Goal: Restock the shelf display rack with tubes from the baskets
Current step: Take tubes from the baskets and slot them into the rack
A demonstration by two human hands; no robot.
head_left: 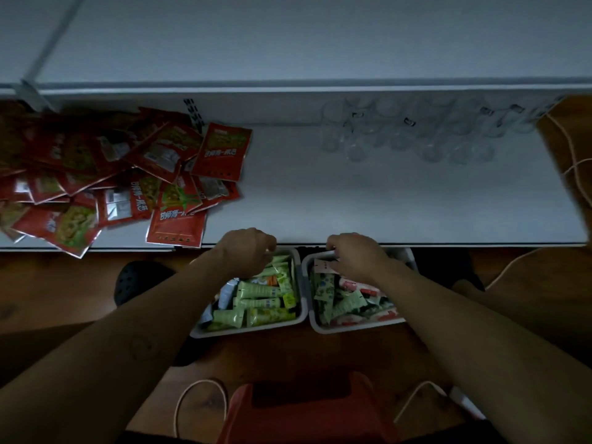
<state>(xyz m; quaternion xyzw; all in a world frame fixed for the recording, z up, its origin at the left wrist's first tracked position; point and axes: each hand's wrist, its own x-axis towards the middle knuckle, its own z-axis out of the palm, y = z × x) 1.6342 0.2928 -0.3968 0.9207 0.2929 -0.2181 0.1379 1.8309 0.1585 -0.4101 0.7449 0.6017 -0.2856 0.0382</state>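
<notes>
Green tubes [256, 291] fill the left basket [205, 331]; the left hand [246, 251] and right hand [355, 254] reach into both baskets, fingers curled, grip unclear.

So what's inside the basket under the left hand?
The left basket holds many tubes, mostly light green, lying jumbled. The left hand covers the far end, and lower layers are hidden.

Counted two baskets, left [301, 283] and right [308, 283], each heaped with tubes [259, 290]; tube total undeterminable. Two hands, left [246, 251] and right [355, 256].
</notes>
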